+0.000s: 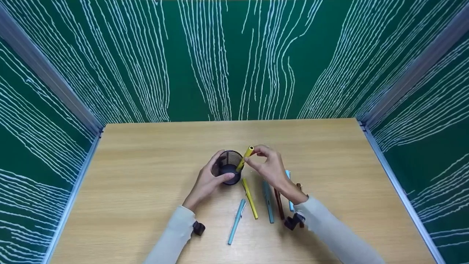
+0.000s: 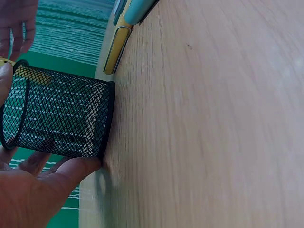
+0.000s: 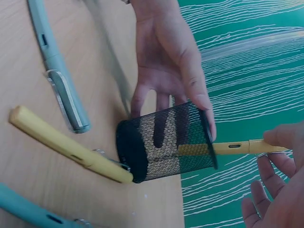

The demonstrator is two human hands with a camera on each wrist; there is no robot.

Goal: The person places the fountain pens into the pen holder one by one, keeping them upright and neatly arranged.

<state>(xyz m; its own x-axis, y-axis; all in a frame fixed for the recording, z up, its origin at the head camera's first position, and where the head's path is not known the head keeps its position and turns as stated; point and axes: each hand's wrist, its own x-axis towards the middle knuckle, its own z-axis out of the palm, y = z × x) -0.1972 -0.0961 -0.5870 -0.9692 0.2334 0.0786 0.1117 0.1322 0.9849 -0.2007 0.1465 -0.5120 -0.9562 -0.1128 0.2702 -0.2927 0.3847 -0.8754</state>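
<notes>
My left hand [image 1: 207, 180] grips a black mesh cup [image 1: 228, 180] around its side, thumb near the rim; in the left wrist view the mesh cup [image 2: 57, 111] stands on the table. Between thumb and fingers, my right hand [image 1: 270, 167] pinches a yellow pen [image 1: 250, 150] by its upper end. The pen's lower part is inside the cup, showing through the mesh in the right wrist view, where the yellow pen [image 3: 232, 147] slants over the rim. No other pen is visible in the cup.
Another yellow pen [image 1: 250, 200] and a light blue pen [image 1: 236, 222] lie on the wooden table [image 1: 146, 165] in front of the cup. Under and beside my right forearm lie a teal pen [image 1: 268, 203], a brown pen [image 1: 279, 205], a blue pen [image 1: 291, 206] and another brown one, partly covered.
</notes>
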